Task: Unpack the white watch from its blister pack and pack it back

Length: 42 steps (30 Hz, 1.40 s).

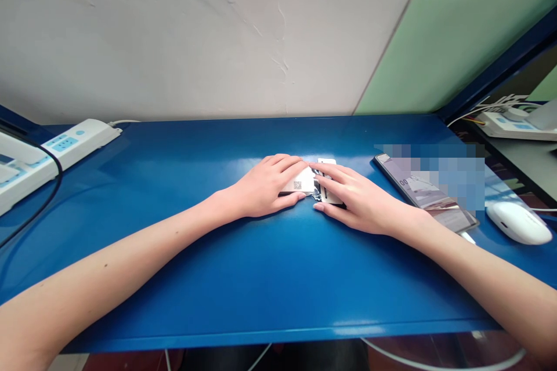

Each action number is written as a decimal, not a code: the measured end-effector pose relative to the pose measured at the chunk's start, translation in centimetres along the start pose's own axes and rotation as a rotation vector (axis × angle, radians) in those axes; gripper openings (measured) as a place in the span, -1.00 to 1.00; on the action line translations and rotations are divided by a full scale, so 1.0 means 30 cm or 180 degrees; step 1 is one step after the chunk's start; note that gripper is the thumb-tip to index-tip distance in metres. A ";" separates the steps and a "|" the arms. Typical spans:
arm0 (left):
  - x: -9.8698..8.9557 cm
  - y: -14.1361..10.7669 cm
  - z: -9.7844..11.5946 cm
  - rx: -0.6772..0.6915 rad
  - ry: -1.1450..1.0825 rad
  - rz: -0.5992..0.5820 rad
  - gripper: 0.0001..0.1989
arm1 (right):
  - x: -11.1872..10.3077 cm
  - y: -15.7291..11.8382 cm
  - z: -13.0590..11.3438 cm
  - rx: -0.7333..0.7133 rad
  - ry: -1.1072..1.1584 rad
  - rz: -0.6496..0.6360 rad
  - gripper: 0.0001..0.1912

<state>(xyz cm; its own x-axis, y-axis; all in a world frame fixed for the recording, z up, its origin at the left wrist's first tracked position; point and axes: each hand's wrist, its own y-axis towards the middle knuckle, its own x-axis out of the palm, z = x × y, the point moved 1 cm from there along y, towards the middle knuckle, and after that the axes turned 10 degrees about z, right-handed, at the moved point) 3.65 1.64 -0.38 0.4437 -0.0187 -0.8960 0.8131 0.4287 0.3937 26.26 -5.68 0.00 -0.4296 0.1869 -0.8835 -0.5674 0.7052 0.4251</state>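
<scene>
A scuffed wall [174, 52] backs the glossy blue table [243, 284] beneath both hands [266, 186] [369, 202].

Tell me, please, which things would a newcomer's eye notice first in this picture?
The bright blue table would probably strike the eye first, stretching across the picture below the wall. Next come the two bare hands near its middle: the left hand over a small white item with a printed code, the right hand close beside it. A phone lies to their right.
</scene>
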 end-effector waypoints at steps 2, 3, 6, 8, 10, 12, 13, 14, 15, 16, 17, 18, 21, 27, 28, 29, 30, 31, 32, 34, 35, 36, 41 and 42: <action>0.000 0.000 0.000 -0.0008 -0.0008 0.0002 -0.46 | 0.001 0.000 0.000 0.0006 0.0009 -0.0003 -0.55; 0.000 0.000 0.001 -0.0012 -0.0009 0.0002 -0.46 | 0.002 0.001 0.000 0.0007 0.0016 -0.0002 -0.55; 0.000 0.000 0.001 -0.0012 -0.0012 0.0012 -0.46 | 0.002 0.002 0.000 0.0015 0.0062 0.0027 -0.57; 0.000 0.000 0.001 -0.0004 -0.0022 0.0028 -0.46 | 0.000 0.002 -0.001 0.0024 0.0101 0.0040 -0.58; 0.000 -0.001 0.001 0.0004 -0.0030 0.0039 -0.46 | -0.001 0.002 -0.001 0.0041 0.0132 0.0026 -0.58; 0.000 -0.001 0.001 0.0010 -0.0030 0.0037 -0.46 | -0.002 0.001 -0.001 0.0061 0.0162 0.0021 -0.58; 0.000 -0.001 0.001 0.0011 -0.0029 0.0034 -0.46 | -0.003 0.000 -0.001 0.0072 0.0176 0.0027 -0.58; 0.000 0.000 0.001 0.0008 -0.0030 0.0029 -0.46 | -0.002 0.000 -0.001 0.0078 0.0190 0.0040 -0.58; -0.001 0.000 0.001 0.0003 -0.0034 0.0026 -0.46 | -0.002 0.000 0.000 0.0076 0.0196 0.0051 -0.58; -0.001 0.000 0.001 -0.0007 -0.0038 0.0017 -0.47 | -0.002 -0.001 0.000 0.0070 0.0194 0.0059 -0.57; -0.002 0.000 0.002 -0.0018 -0.0041 0.0011 -0.47 | -0.001 -0.001 0.000 0.0064 0.0188 0.0057 -0.57; -0.002 0.000 0.002 -0.0028 -0.0043 0.0004 -0.47 | -0.001 0.000 0.000 0.0058 0.0183 0.0054 -0.57; -0.003 0.000 0.004 -0.0038 -0.0041 -0.0003 -0.47 | 0.001 0.000 0.000 0.0063 0.0165 0.0046 -0.58; 0.000 -0.003 0.001 -0.0041 -0.0026 0.0014 -0.46 | -0.005 0.000 0.006 0.0053 0.0061 0.0089 -0.55; 0.001 -0.003 0.001 -0.0049 -0.0030 0.0017 -0.45 | -0.008 0.001 0.010 0.0127 0.0060 0.0140 -0.56; 0.001 -0.004 0.000 -0.0058 -0.0034 0.0015 -0.44 | -0.012 0.003 0.015 0.0264 0.0039 0.0235 -0.58; 0.001 -0.005 -0.001 -0.0069 -0.0040 0.0004 -0.44 | -0.017 0.005 0.022 0.0469 -0.0017 0.0366 -0.61; 0.001 -0.005 -0.001 -0.0079 -0.0044 -0.0007 -0.43 | -0.021 0.007 0.028 0.0719 -0.0105 0.0510 -0.64; 0.001 -0.006 -0.002 -0.0091 -0.0051 -0.0025 -0.42 | -0.026 0.009 0.035 0.0977 -0.0198 0.0637 -0.66; 0.000 -0.006 -0.002 -0.0113 -0.0071 -0.0057 -0.42 | -0.033 0.013 0.044 0.1378 -0.0281 0.0765 -0.68; -0.001 -0.006 -0.002 -0.0125 -0.0081 -0.0066 -0.42 | -0.035 0.015 0.046 0.1504 -0.0231 0.0756 -0.68; -0.002 -0.006 -0.001 -0.0136 -0.0091 -0.0067 -0.42 | -0.037 0.017 0.047 0.1589 -0.0129 0.0725 -0.69; -0.004 -0.003 -0.001 -0.0172 -0.0117 -0.0086 -0.43 | -0.050 0.023 0.040 0.1974 0.0052 0.0763 -0.68; -0.004 -0.003 -0.001 -0.0172 -0.0118 -0.0087 -0.42 | -0.053 0.023 0.041 0.2035 0.0012 0.0777 -0.68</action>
<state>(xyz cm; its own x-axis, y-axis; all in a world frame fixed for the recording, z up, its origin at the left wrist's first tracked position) 3.51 1.64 -0.31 0.4361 -0.0643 -0.8976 0.8041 0.4756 0.3566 27.39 -4.65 1.45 -0.4956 0.3904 -0.7759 0.0721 0.9087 0.4112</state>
